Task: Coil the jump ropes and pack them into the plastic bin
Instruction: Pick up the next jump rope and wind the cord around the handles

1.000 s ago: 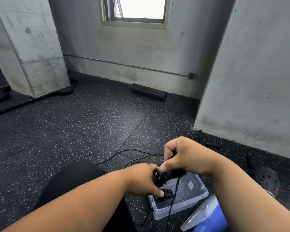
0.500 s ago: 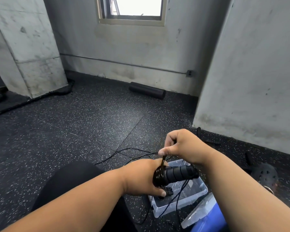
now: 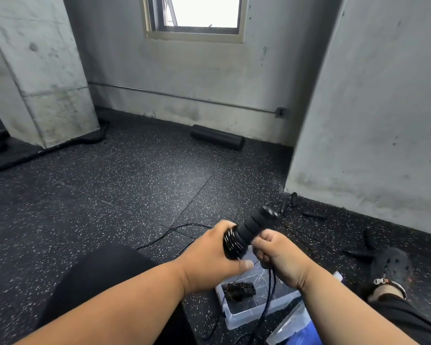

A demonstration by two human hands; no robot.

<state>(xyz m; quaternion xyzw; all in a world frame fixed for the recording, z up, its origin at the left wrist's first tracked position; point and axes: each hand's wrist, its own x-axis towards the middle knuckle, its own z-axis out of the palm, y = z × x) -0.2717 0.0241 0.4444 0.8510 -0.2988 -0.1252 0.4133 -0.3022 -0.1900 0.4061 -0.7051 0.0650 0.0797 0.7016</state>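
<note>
Swung the handle (image 3: 255, 226) up and outward since a second ago, left hand (image 3: 215, 255) gripping its wrapped end, right hand (image 3: 275, 255) pinching loose cord (image 3: 269, 290) over the bin (image 3: 259, 312); more winding likely.

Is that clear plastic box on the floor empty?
Not empty. The plastic bin already holds one coiled black jump rope; its lid is off. The rest of its floor looks bare.
</note>
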